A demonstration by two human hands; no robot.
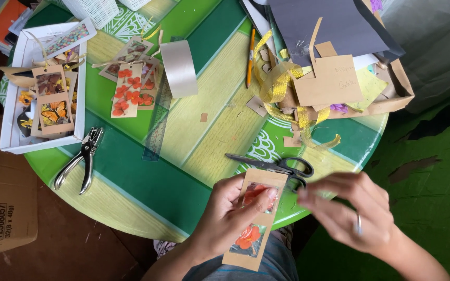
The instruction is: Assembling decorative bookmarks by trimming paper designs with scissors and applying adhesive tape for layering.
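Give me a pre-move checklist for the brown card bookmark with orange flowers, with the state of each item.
1. Left hand holds the brown card bookmark with orange flowers: ok.
2. Right hand has a grip on it: cannot tell, blurred.
3. Black-handled scissors lie on the green and yellow round table, close by: ok.
4. Silver hole punch lies apart at the table's left: ok.
5. Both flower windows intact: cannot tell.

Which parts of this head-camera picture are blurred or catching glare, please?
Head view: the right hand is smeared by motion blur; the left hand and its brown bookmark are sharp; the silver strip shows soft glare; daylight is even, shadows faint.
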